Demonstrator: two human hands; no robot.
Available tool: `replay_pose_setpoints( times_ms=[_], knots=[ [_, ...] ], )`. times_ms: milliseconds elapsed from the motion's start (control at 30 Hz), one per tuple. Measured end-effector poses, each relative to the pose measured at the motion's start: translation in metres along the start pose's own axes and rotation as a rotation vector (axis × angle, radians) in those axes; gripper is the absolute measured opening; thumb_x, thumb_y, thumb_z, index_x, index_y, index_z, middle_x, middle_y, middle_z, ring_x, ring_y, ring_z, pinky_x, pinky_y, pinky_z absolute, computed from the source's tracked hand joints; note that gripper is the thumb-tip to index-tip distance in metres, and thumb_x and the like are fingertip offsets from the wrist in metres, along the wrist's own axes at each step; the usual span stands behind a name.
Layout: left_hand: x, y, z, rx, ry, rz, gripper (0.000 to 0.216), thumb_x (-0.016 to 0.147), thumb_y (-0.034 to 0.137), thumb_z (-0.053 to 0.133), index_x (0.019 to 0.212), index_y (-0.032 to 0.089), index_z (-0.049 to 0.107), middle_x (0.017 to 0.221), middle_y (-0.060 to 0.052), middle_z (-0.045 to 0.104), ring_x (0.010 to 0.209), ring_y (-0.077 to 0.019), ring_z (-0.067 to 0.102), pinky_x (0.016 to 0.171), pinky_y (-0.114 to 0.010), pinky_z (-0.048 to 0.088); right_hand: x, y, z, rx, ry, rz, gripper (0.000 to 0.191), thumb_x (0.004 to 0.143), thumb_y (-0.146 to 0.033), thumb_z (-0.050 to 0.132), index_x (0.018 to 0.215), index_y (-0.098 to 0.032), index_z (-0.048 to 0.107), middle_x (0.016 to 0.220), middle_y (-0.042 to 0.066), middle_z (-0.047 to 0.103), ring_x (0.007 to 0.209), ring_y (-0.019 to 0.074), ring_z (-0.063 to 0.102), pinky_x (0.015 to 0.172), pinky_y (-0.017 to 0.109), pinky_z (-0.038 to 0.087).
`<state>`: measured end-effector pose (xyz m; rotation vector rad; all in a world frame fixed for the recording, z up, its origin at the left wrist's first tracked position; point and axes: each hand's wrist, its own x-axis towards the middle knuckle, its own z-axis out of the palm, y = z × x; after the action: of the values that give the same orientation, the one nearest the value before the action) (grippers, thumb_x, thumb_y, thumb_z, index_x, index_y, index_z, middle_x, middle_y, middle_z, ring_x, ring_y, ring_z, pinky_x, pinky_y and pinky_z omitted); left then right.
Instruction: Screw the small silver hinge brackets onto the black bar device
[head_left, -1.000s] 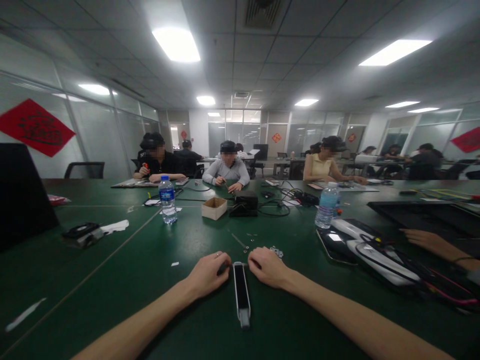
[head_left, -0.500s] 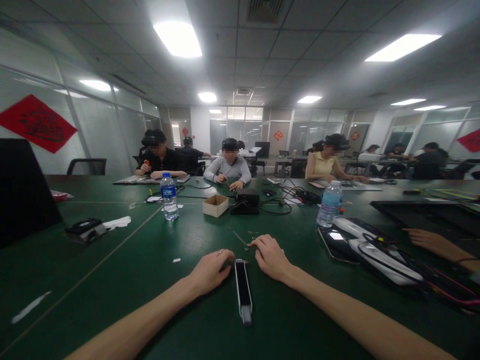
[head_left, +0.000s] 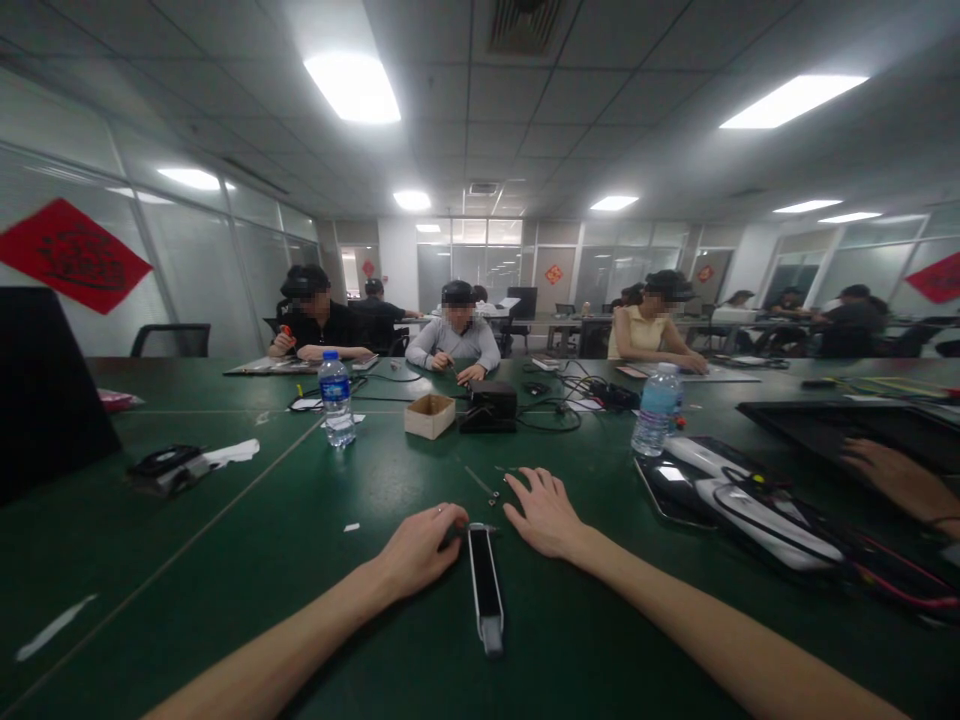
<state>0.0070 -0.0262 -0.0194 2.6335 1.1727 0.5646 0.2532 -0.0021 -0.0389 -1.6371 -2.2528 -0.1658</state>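
A long, narrow device (head_left: 486, 580) with a black face, white rim and grey near end lies on the green table in front of me. By its far end rests my left hand (head_left: 427, 540), fingers curled in; what they hold, if anything, is hidden. My right hand (head_left: 546, 512) is spread on the table to the right of that end, fingers apart and holding nothing. Just left of its fingertips lie tiny metal pieces (head_left: 493, 498) and a thin strip (head_left: 477, 479). A small dark part (head_left: 481, 527) sits at the device's far end.
A small open box (head_left: 430, 418) and a black case (head_left: 489, 408) stand ahead. Water bottles (head_left: 337, 400) (head_left: 655, 412) stand left and right. At right lie a phone (head_left: 675, 492), a white tool (head_left: 765, 515) and a black tray (head_left: 787, 422), with another person's hand (head_left: 892, 475) over it. People sit opposite.
My right hand's fingers have spread and lifted away from the small metal pieces. My left hand stays by the device. The other person's hand at right has moved slightly right.
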Motion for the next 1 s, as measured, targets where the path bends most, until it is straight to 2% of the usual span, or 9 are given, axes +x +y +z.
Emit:
replay_pose_setpoints(
  times_ms=[133,233,333,433,567,733,1000],
  knots=[
    [0.0,-0.001,0.001,-0.008,0.002,0.014,0.025,0.084,0.014,0.05,0.107,0.02,0.054,0.102,-0.003,0.063,0.085,-0.0172,0.062,0.077,-0.028,0.049,0.003,0.002,0.002,0.001,-0.025,0.02,0.056,0.091,-0.054,0.041,0.134,-0.019,0.052,0.133,0.019,0.051,0.123,0.0378,0.041,0.095,0.056,0.034],
    [0.0,0.0,0.001,-0.001,0.01,0.02,0.024,0.084,0.014,0.05,0.106,0.021,0.054,0.101,-0.003,0.064,0.085,-0.0176,0.062,0.077,-0.028,0.049,0.004,0.001,0.0,0.0,-0.015,0.004,0.054,0.091,-0.053,0.043,0.128,-0.017,0.056,0.128,0.02,0.053,0.12,0.0381,0.043,0.093,0.056,0.036],
    [0.0,-0.001,0.002,0.01,0.023,0.029,0.023,0.084,0.014,0.05,0.106,0.021,0.054,0.1,-0.003,0.064,0.084,-0.0177,0.062,0.076,-0.028,0.049,0.004,-0.003,-0.007,0.011,0.012,-0.054,0.042,0.09,-0.044,0.049,0.117,-0.015,0.061,0.124,0.018,0.055,0.118,0.0348,0.044,0.094,0.052,0.036],
    [0.0,-0.001,0.002,0.016,0.032,0.041,0.022,0.084,0.015,0.049,0.105,0.02,0.054,0.099,-0.003,0.064,0.082,-0.0173,0.062,0.076,-0.028,0.049,0.002,-0.008,-0.014,0.034,0.032,-0.142,0.022,0.088,-0.029,0.051,0.1,-0.017,0.065,0.11,0.012,0.061,0.11,0.0274,0.049,0.093,0.043,0.039],
    [0.0,0.001,0.001,0.017,0.03,0.05,0.022,0.085,0.016,0.05,0.105,0.02,0.054,0.099,-0.003,0.065,0.08,-0.0169,0.062,0.076,-0.028,0.049,-0.001,-0.011,-0.016,0.059,0.056,-0.202,0.013,0.086,-0.019,0.052,0.088,-0.017,0.064,0.1,0.01,0.062,0.102,0.024,0.051,0.089,0.037,0.042],
    [0.0,0.003,0.0,0.027,0.034,0.039,0.02,0.084,0.015,0.049,0.103,0.02,0.055,0.097,-0.003,0.065,0.08,-0.0174,0.062,0.074,-0.028,0.049,-0.001,-0.009,-0.013,0.088,0.072,-0.202,0.009,0.083,-0.02,0.056,0.086,-0.016,0.063,0.097,0.01,0.062,0.101,0.0252,0.051,0.087,0.039,0.043],
    [-0.001,0.002,0.002,0.013,0.056,0.056,0.019,0.085,0.018,0.048,0.103,0.02,0.054,0.097,-0.003,0.065,0.081,-0.0181,0.062,0.074,-0.029,0.049,-0.004,-0.014,-0.017,0.149,0.1,-0.239,0.006,0.078,-0.013,0.058,0.074,-0.017,0.057,0.087,0.006,0.06,0.091,0.0221,0.052,0.081,0.035,0.044]
  ],
)
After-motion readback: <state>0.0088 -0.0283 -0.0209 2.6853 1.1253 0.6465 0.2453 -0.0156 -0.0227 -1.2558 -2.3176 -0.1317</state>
